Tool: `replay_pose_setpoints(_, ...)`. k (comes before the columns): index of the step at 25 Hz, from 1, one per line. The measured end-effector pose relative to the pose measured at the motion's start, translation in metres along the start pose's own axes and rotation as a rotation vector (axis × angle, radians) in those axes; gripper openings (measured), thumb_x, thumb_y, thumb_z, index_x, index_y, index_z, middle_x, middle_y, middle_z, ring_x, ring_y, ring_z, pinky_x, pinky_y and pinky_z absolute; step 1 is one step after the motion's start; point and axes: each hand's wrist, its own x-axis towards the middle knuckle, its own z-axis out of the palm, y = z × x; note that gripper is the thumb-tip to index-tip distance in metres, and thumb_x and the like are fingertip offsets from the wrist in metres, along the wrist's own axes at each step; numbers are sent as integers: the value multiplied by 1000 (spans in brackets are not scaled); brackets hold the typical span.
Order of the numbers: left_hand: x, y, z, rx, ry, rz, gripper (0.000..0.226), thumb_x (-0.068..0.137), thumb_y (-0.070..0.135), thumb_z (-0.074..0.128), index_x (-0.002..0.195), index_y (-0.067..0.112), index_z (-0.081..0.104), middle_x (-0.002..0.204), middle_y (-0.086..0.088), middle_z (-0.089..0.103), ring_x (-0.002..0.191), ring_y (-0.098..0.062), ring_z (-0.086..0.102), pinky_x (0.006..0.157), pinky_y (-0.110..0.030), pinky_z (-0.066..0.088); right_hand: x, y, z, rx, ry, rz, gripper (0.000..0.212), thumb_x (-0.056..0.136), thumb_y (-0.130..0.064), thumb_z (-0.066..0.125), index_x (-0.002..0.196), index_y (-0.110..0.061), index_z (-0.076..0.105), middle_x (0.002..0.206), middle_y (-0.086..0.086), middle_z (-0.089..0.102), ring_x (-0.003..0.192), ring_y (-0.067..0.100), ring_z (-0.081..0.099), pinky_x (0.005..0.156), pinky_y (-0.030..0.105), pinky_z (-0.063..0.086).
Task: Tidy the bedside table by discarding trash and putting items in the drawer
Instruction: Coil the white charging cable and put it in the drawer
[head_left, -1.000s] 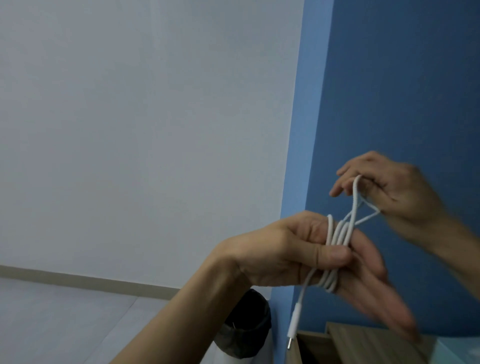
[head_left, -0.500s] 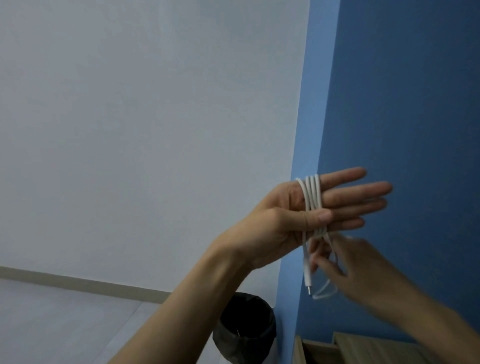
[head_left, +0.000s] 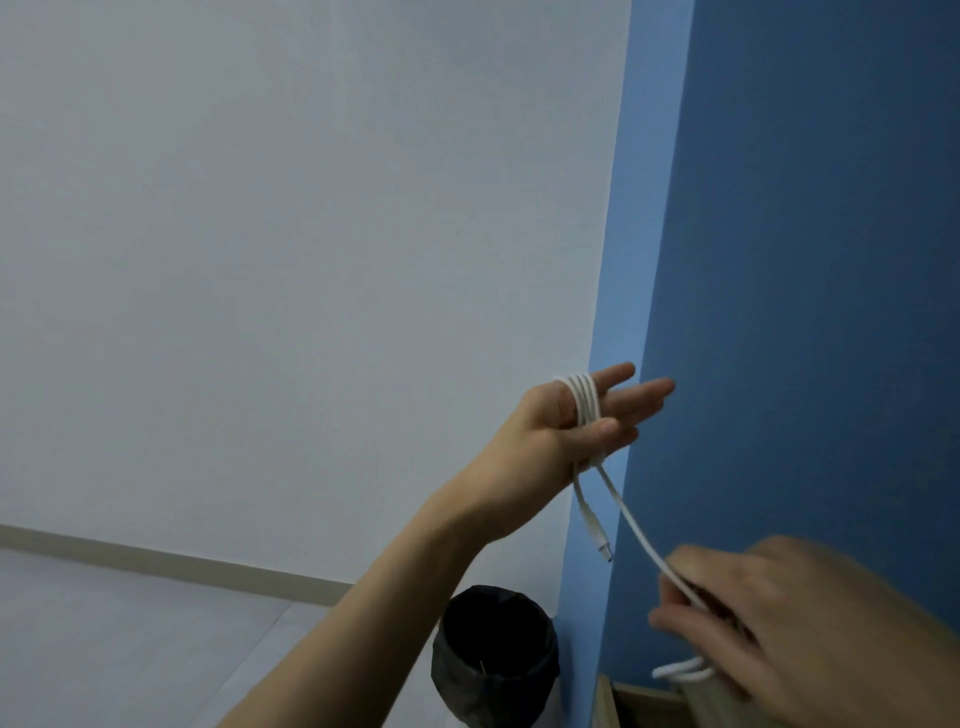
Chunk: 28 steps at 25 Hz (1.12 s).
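A white charging cable (head_left: 585, 402) is wound in several loops around the fingers of my left hand (head_left: 566, 423), which is raised in front of the wall corner with fingers stretched and the thumb pressing the loops. One plug end dangles below that hand. The cable's free strand runs down to the right into my right hand (head_left: 779, 629), which pinches it low at the right; a short loop sticks out under those fingers. The bedside table (head_left: 644, 701) shows only as a wooden edge at the bottom.
A black-lined trash bin (head_left: 493, 654) stands on the floor left of the wooden table, below my left forearm. A white wall fills the left, a blue wall the right. Pale floor lies at the lower left.
My right hand has pulled the free strand down and to the right, away from my left hand. My left hand has risen slightly with the loops still on its fingers.
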Motion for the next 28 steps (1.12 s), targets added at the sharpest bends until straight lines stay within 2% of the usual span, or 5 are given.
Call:
replay_pose_setpoints(4, -5, -1, 4, 360, -102, -31, 34, 95, -9, 35, 122, -2, 55, 122, -16, 63, 114, 3, 54, 99, -18, 44, -3, 13, -27, -100, 426, -157, 58, 91, -54, 22, 51, -29, 56, 32, -12, 40, 27, 8, 40, 34, 11, 31)
replay_pose_setpoints(11, -15, 7, 13, 320, -455, -26, 33, 98, -3, 25, 111, -16, 53, 65, -17, 60, 67, -7, 56, 75, -18, 45, 18, 24, -74, 85, 359, -269, 34, 76, -49, 56, 56, -26, 70, 35, -8, 49, 32, 9, 39, 35, 14, 28)
replay_pose_setpoints(18, -24, 1, 18, 138, -242, -52, 28, 95, 7, 34, 82, 7, 58, 46, 12, 49, 44, -1, 46, 57, -15, 44, 24, 58, -97, 422, 410, -161, 38, 71, -68, 53, 67, -34, 70, 40, -3, 47, 35, 16, 35, 37, 18, 21)
replay_pose_setpoints(23, -30, 2, 28, -72, -390, -116, 26, 93, 3, 33, 83, 11, 55, 64, -4, 71, 60, -8, 64, 67, -23, 50, 47, 73, -68, 426, 720, 7, 26, 80, -41, 56, 63, -23, 65, 47, 10, 49, 39, 13, 34, 36, 15, 21)
replay_pose_setpoints(28, -32, 10, 36, -288, -474, -60, 41, 84, -12, 31, 108, 8, 56, 114, -36, 57, 82, -16, 69, 82, -30, 52, 71, 81, -13, 577, 637, 109, 19, 81, -32, 62, 65, -24, 68, 63, 32, 58, 48, 27, 45, 46, 32, 35)
